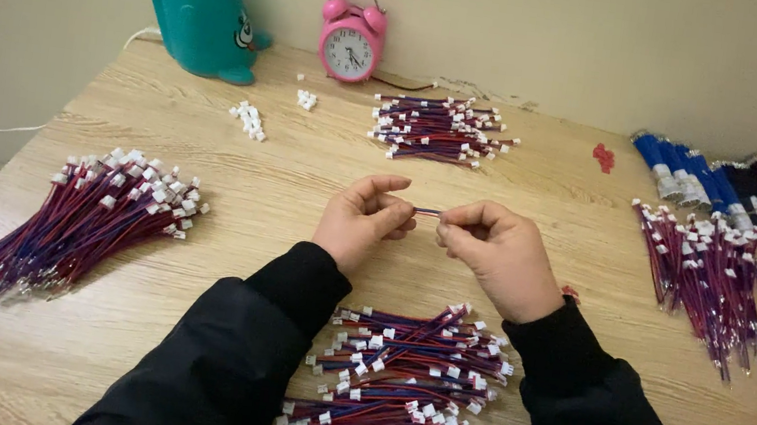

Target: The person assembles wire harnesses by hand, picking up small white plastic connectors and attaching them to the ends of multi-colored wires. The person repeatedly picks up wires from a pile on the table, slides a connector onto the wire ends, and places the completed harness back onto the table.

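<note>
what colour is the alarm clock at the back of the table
Pink, with a white dial; the alarm clock shows best in the head view, against the wall.

left hand [360, 220]: fingers pinched, thumb up | right hand [500, 253]: fingers pinched | both raised mid-scene, fingertips near-touching, black sleeves

Soft, even, warm indoor light; the wooden table [285, 181] is evenly bright, without glare. Faint shadows pool beneath both hands and the black sleeves [254, 342] below the grip. Focus is sharp, edges slightly softer
</note>
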